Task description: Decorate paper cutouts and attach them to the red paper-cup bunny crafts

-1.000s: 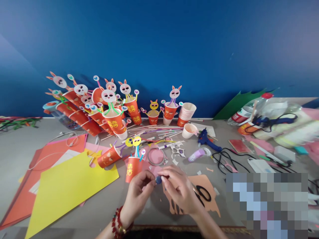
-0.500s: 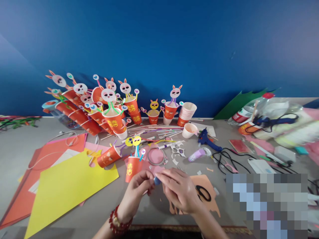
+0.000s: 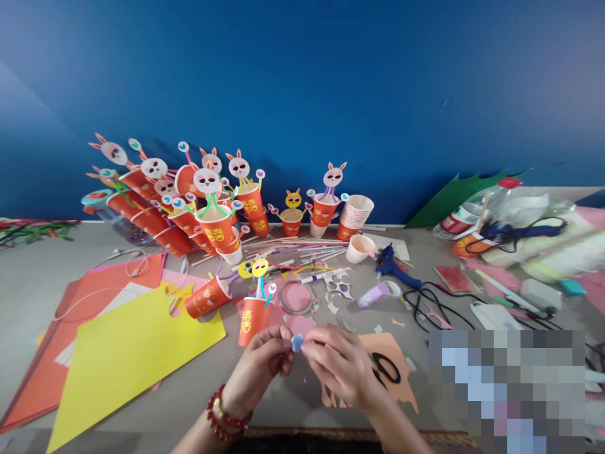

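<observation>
Small blue disc [image 3: 297, 343], pinched from both sides.
On my feed, I have the left hand [image 3: 262, 360] and right hand [image 3: 339, 364] closed to fingertip pinches on its edges, above the grey table [image 3: 293, 407], near a red cup [image 3: 254, 320].

Blue disc [image 3: 297, 343]: smooth with a sheen, material unclear. Orange-red cup [image 3: 258, 318] is smooth paper, yellow sheet [image 3: 137, 359] matt paper. Glue gun [image 3: 396, 268] body looks like smooth plastic.
</observation>
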The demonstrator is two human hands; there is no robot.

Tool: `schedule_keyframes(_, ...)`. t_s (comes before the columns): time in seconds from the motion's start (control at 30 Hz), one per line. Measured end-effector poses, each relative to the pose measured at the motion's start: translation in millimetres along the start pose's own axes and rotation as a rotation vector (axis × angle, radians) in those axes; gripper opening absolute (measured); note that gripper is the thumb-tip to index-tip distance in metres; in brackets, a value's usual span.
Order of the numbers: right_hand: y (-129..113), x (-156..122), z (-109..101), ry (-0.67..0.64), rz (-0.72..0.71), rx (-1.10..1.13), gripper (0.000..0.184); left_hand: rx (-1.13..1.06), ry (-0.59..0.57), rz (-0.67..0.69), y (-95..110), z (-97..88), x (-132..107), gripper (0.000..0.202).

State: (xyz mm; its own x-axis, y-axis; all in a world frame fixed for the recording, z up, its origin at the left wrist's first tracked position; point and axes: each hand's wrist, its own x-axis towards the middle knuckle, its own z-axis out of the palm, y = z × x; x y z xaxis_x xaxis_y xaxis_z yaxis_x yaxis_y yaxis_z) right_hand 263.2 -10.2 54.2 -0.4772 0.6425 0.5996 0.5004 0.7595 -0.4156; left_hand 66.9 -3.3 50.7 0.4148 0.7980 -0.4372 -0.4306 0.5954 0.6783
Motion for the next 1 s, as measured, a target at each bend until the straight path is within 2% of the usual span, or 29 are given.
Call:
schedule_keyframes(0.07,-3.6,3.8,-0.1,-0.009,0.059,0.061,0.023,0.034,-0.014,0.014,-1.1,-0.6,-0.4,0.024)
schedule_keyframes(0.17,-8.9,9.7,2.8,0.023,0.356,0.287,0.010,0.173,0.018,0.156,-1.5,-0.5,-2.0,0.023)
schedule_keyframes(0.27,-9.8,12.7,8.4,0.047,0.709,0.627,0.014,0.411,0.065,0.353,0.0,1.0,-3.7,0.024)
schedule_keyframes(0.37,-8.0,13.5,12.3,0.049,0.895,0.894,0.018,0.583,0.056,0.409,1.6,1.9,-3.9,0.027)
schedule_keyframes(0.5,-8.5,13.9,12.5,0.064,0.961,0.967,0.018,0.589,0.032,0.382,0.9,1.7,-2.2,0.029)
schedule_keyframes(1.0,-17.2,23.8,6.4,0.041,0.998,1.006,0.015,0.471,0.028,0.347,-4.1,2.8,1.7,0.024)
